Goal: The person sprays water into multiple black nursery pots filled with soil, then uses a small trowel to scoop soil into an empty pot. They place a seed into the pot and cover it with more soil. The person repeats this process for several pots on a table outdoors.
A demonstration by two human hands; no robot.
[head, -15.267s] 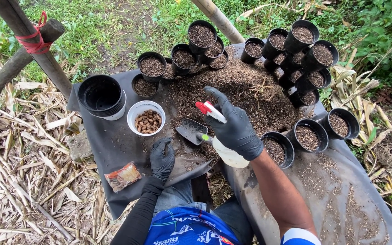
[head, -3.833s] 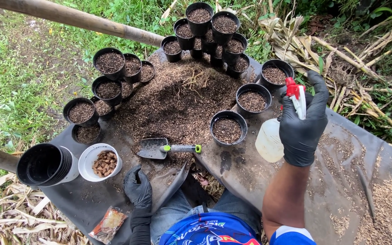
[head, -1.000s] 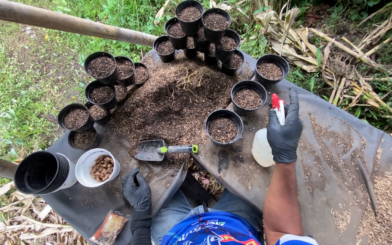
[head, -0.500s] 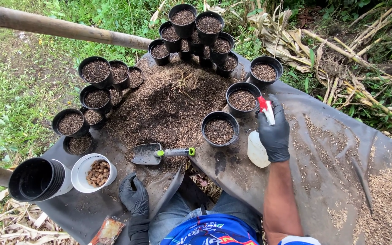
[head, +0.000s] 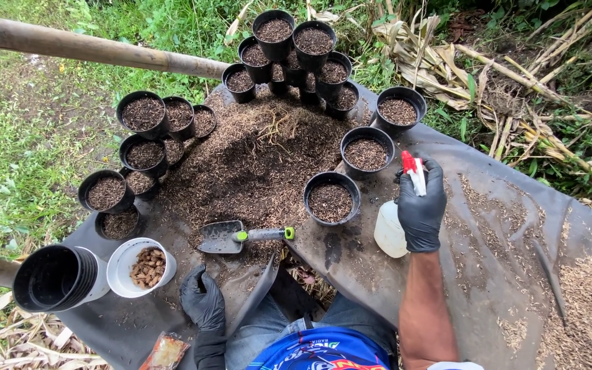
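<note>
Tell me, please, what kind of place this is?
Probably an outdoor potting spot in a garden or on a small farm: black pots filled with soil mix stand on a dark ground sheet, with grass and dry stalks around it.

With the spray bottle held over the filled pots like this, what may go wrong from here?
1. The right hand holds the white spray bottle with the red trigger beside the nearest black plastic pot of soil mix; spray could miss and wet the dark plastic sheet instead.
2. The small metal trowel with a green handle lies near the left hand; a careless move may knock it.
</note>
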